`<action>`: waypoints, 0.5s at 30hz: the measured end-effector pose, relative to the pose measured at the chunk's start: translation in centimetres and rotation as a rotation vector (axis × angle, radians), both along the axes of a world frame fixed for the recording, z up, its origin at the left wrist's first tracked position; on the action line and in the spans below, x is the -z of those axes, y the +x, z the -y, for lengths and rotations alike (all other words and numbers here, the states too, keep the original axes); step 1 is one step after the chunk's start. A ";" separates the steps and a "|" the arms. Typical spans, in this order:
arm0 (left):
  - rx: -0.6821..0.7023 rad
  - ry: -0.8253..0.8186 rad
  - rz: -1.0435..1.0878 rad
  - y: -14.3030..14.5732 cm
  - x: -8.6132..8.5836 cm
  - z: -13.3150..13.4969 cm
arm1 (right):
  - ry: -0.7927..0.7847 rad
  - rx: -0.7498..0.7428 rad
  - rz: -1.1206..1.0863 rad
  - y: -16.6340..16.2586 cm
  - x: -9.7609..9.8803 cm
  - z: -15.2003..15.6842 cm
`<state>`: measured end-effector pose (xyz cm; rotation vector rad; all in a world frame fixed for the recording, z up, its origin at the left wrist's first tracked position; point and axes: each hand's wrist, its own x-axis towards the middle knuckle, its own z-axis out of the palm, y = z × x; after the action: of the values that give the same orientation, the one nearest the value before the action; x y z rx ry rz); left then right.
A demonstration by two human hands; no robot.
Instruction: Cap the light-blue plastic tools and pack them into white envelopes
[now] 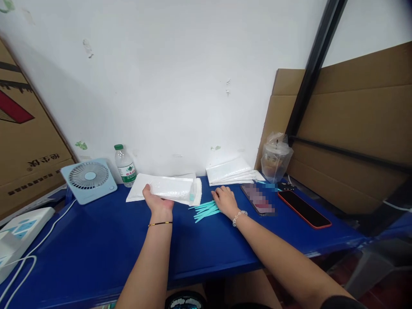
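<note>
Left hand (pixel 156 199) pinches a white mailer (pixel 175 189) by its near edge, above the pile (pixel 137 191) at the back of the table (pixel 96 244); it seems light, floppy and slick, best held at a corner; right hand (pixel 225 201) rests, fingers spread, on teal sticks (pixel 204 211), probably light, easily scattered.

Soft, even indoor light on my work; wide-angle bend at the edges.
The white wall (pixel 180 86) is bright without glare, my forearms throw faint shadows on the blue table (pixel 96 249), and the glossy packet (pixel 172 189) in my left hand (pixel 157 200) catches slight sheen. One phone (pixel 259 199) is smeared into blocks, perhaps deliberately; the cardboard box (pixel 32 171) bows.
</note>
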<state>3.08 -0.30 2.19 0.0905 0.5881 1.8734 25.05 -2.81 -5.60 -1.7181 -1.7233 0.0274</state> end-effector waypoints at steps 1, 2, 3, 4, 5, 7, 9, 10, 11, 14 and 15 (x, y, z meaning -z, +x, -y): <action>-0.002 0.003 -0.003 0.2 0.2 0.0 | 0.058 -0.032 -0.048 0.0 -0.6 0.2; -0.001 0.005 -0.008 0.5 0.4 0.0 | 0.117 -0.087 -0.107 -0.1 -1.2 0.5; 0.002 0.005 -0.015 0.8 0.5 0.1 | 0.166 -0.160 -0.165 -0.4 -1.8 0.8; 0.004 0.009 -0.024 1.1 0.6 0.2 | 0.195 -0.242 -0.209 -0.8 -2.4 1.0; 0.007 0.019 -0.034 1.4 0.7 0.3 | 0.208 -0.312 -0.238 -1.3 -2.9 1.3; 0.009 0.055 -0.055 1.9 0.5 0.6 | 0.210 -0.395 -0.275 -2.4 -3.7 1.7; 0.004 0.103 -0.070 2.3 0.2 1.0 | 0.249 -0.382 -0.334 -3.2 -4.0 2.0; -0.002 0.126 -0.074 2.5 -0.1 1.1 | 0.286 -0.356 -0.373 -3.5 -4.1 2.1; -0.011 0.144 -0.075 2.6 -0.3 1.3 | 0.321 -0.332 -0.408 -3.7 -4.2 2.2; -0.026 0.180 -0.070 2.9 -0.9 1.6 | 0.336 -0.356 -0.433 -3.8 -4.3 2.4; -0.023 0.191 -0.072 3.0 -0.9 1.6 | 0.308 -0.388 -0.424 -3.8 -4.3 2.4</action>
<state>6.08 -1.94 3.13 0.2779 0.4596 1.9512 21.26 -5.23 -1.30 -1.0499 -1.6108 0.2672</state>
